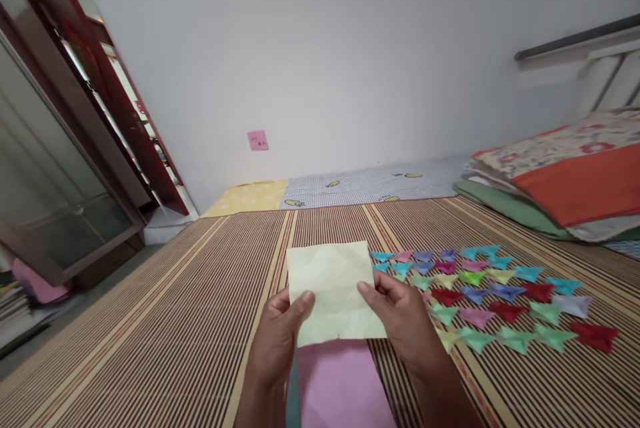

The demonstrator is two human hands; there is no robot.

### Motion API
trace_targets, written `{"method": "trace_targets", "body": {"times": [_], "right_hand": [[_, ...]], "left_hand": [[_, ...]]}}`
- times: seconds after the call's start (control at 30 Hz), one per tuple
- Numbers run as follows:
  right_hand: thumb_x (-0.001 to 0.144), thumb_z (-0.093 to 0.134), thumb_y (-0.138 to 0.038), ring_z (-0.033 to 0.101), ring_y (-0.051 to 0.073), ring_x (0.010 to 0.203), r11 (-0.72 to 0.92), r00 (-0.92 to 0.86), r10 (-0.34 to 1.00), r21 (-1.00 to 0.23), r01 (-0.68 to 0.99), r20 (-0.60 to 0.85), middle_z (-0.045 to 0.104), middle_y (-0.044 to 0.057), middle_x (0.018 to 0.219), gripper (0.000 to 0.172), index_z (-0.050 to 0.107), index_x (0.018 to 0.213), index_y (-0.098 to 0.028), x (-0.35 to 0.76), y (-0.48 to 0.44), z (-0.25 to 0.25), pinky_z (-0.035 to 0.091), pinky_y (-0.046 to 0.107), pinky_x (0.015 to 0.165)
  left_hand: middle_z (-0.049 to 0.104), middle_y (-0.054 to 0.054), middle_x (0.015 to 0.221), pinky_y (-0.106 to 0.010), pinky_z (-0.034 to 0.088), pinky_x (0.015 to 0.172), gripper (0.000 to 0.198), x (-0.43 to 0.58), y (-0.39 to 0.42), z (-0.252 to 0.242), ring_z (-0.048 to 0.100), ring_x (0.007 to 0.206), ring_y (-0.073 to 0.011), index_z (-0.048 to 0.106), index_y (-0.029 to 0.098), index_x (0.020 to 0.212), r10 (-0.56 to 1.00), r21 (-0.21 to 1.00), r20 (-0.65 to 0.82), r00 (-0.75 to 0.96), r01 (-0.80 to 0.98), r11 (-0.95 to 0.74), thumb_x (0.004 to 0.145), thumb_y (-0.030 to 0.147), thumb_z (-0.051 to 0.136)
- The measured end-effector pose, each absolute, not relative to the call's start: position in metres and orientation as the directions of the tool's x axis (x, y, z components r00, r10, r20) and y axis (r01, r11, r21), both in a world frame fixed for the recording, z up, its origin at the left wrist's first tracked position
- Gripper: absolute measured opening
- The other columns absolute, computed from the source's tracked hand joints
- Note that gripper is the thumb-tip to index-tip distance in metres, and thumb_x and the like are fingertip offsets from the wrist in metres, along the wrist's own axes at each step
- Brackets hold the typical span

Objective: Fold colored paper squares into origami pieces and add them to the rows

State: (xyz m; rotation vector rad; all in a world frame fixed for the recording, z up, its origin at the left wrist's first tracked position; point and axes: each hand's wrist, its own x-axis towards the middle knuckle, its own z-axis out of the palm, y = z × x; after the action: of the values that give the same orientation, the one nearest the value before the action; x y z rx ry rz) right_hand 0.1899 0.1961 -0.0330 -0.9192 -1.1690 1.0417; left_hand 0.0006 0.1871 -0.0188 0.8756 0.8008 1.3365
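A pale yellow square of paper (334, 291) is held up in front of me, nearly flat, with faint crease lines across it. My left hand (280, 328) pinches its left edge, thumb on top and fingers behind. On the opposite edge my right hand (403, 315) grips the same sheet in the same way. Below the sheet lies a pink sheet of paper (345, 385), with a teal edge (293, 395) showing at its left. To the right, several rows of small folded paper shapes (507, 311) in blue, green, red, pink and yellow lie beside my right hand.
Everything rests on a striped mat (175, 321). Behind it runs patterned cloth (345, 188) along a white wall (325, 68) bearing a pink note (258, 141). Folded bedding (595, 175) is piled at the right. A glass-panelled door (65, 201) stands at the left.
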Motion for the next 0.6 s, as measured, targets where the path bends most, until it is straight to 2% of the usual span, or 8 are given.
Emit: {"method": "trace_targets", "body": {"times": [0.1, 0.2, 0.33, 0.43, 0.5, 0.6], "right_hand": [[0.082, 0.074, -0.057, 0.061, 0.020, 0.063, 0.228, 0.062, 0.973, -0.957, -0.181, 0.220, 0.068, 0.001, 0.067, 0.039, 0.073, 0.081, -0.018, 0.193, 0.195, -0.030, 0.050, 0.029, 0.058], [0.085, 0.070, -0.057, 0.058, 0.018, 0.062, 0.235, 0.056, 0.972, -0.960, -0.156, 0.229, 0.065, 0.000, 0.065, 0.040, 0.071, 0.076, -0.018, 0.196, 0.195, -0.029, 0.048, 0.028, 0.057], [0.089, 0.067, -0.054, 0.057, 0.018, 0.065, 0.268, 0.055, 0.963, -0.961, -0.074, 0.264, 0.064, 0.001, 0.067, 0.040, 0.068, 0.072, -0.018, 0.197, 0.194, -0.029, 0.048, 0.028, 0.060], [0.090, 0.067, -0.050, 0.058, 0.019, 0.069, 0.277, 0.047, 0.960, -0.960, -0.046, 0.274, 0.065, 0.001, 0.072, 0.035, 0.068, 0.075, -0.018, 0.197, 0.194, -0.031, 0.047, 0.028, 0.062], [0.091, 0.067, -0.047, 0.058, 0.019, 0.071, 0.294, 0.048, 0.955, -0.955, -0.039, 0.292, 0.065, 0.001, 0.074, 0.032, 0.068, 0.076, -0.019, 0.197, 0.195, -0.033, 0.047, 0.028, 0.065], [0.092, 0.066, -0.042, 0.060, 0.020, 0.077, 0.347, 0.038, 0.938, -0.937, -0.035, 0.345, 0.066, 0.002, 0.079, 0.026, 0.068, 0.079, -0.019, 0.196, 0.196, -0.032, 0.047, 0.029, 0.071]], "left_hand": [[0.073, -0.003, 0.070, -0.025, 0.052, 0.062, 0.021, -0.009, 0.187, -0.018, 0.066, 0.064, -0.0156, 0.079, 0.014, 0.084, 0.999, 0.917, 0.045, 0.026, -0.397, -0.031, 0.077, 0.033, 0.085], [0.061, 0.003, 0.059, -0.017, 0.044, 0.054, 0.026, -0.018, 0.186, -0.017, 0.053, 0.056, -0.0087, 0.073, 0.015, 0.067, 0.993, 0.959, 0.093, -0.071, -0.261, -0.108, 0.076, 0.036, 0.086], [0.066, 0.000, 0.067, -0.017, 0.044, 0.054, 0.024, -0.026, 0.186, -0.019, 0.055, 0.059, -0.0095, 0.076, 0.015, 0.074, 0.987, 0.987, 0.122, -0.104, -0.088, -0.131, 0.076, 0.038, 0.085], [0.067, 0.002, 0.066, -0.016, 0.033, 0.042, 0.023, -0.028, 0.186, -0.021, 0.043, 0.045, -0.0052, 0.077, 0.016, 0.081, 0.989, 0.991, 0.114, -0.099, -0.058, -0.120, 0.079, 0.038, 0.083], [0.068, 0.001, 0.064, -0.016, 0.037, 0.044, 0.021, -0.027, 0.185, -0.020, 0.047, 0.046, -0.0066, 0.076, 0.017, 0.083, 0.988, 0.988, 0.128, -0.084, -0.081, -0.135, 0.080, 0.037, 0.082], [0.075, -0.004, 0.075, -0.022, 0.052, 0.064, 0.020, -0.021, 0.182, -0.016, 0.065, 0.069, -0.0146, 0.078, 0.018, 0.092, 0.984, 0.978, 0.167, -0.063, -0.112, -0.174, 0.083, 0.036, 0.080]]}}
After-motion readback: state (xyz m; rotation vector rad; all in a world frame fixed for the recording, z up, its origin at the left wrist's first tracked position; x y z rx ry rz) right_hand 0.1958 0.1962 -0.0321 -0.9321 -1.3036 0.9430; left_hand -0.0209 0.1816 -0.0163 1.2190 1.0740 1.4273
